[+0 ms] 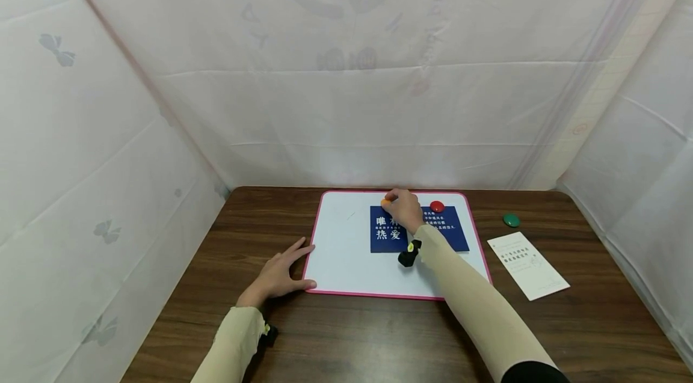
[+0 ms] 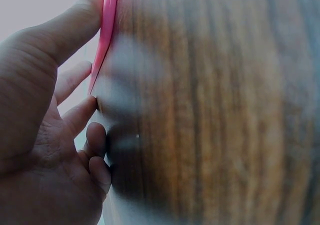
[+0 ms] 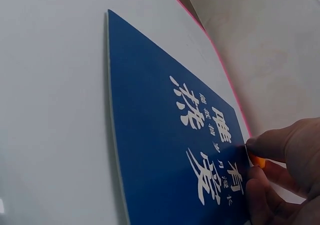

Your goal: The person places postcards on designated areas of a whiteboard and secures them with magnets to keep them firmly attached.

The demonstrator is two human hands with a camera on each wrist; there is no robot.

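A white magnetic board (image 1: 341, 251) with a pink rim lies on the wooden table (image 1: 346, 335). A blue card (image 1: 444, 232) with white characters lies on the board, and a red round magnet (image 1: 437, 207) sits on its upper edge. My right hand (image 1: 403, 208) pinches an orange magnet (image 1: 385, 202) at the card's upper left corner. The right wrist view shows the blue card (image 3: 160, 145), the orange magnet (image 3: 256, 160) and the fingertips (image 3: 280, 142) against it. My left hand (image 1: 278, 275) lies flat on the table, fingers touching the board's left rim (image 2: 107, 20).
A green round magnet (image 1: 511, 220) lies on the table right of the board. A white printed slip (image 1: 527, 266) lies below it. White sheeting encloses the table at the back and on both sides.
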